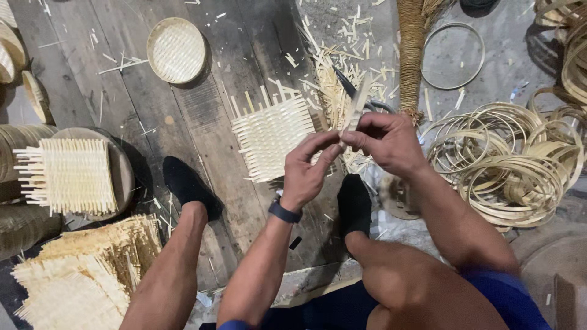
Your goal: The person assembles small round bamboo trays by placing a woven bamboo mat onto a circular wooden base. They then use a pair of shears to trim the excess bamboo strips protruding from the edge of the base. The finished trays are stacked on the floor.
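Bamboo strip (356, 109) sits pinched between my two hands at the middle of the view, and its direction is what matters here. Its long axis runs nearly upright in the picture, tilted a little to the right, so the free end points away from me toward the heap of offcuts (333, 73) on the floor, while the near end disappears into my fingers.

My right hand (386, 142) has it: thumb and forefinger are closed on the lower part of the strip, the rest of the fingers curled in behind. My left hand (307, 171) comes up from below and to the left, fingertips bent toward the same spot and touching the right hand's fingertips; I cannot tell for sure whether it grips the strip itself or only steadies against it. Of the two, the right hand is plainly the nearer one, since it carries the strip.

Just left of the hands, on the wooden boards (202, 104), lies a small woven mat (272, 135), near but not touching the strip. Behind the strip I make out dark scissor blades (345, 85). Coiled bamboo hoops (507, 162) lie well off to the right.
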